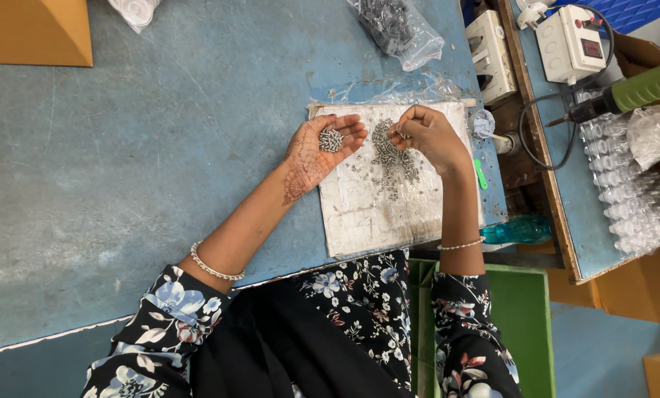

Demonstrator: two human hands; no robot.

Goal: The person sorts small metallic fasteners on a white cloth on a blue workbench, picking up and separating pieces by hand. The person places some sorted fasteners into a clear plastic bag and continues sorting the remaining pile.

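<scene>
Small metal screws (331,140) lie in a little heap in the cupped palm of your left hand (323,151), which is turned palm up with the fingers spread and only slightly curled, so that grip is wide and merely cradles the heap. Your right hand (427,136) hangs over a larger pile of screws (393,158) on a white board (367,214); its fingertips are pinched together in a narrow grip, and something small and metallic shows between them, though you cannot tell from here whether it is a single screw or more. The two hands sit near each other, the left at the board's upper left edge, the right above its middle.

The board rests on a worn blue tabletop (124,162), with crumpled clear plastic wrap (396,94) at its far edge. Further back lies a clear bag of dark parts (400,28). To your right, across a wooden ledge, are a white socket box (569,43) with a black cable, a green-handled tool (636,92) and a tray of clear vials (625,184). A teal bottle (518,231) lies below the tabletop's edge, and a green bin (525,324) stands beside your knee.
</scene>
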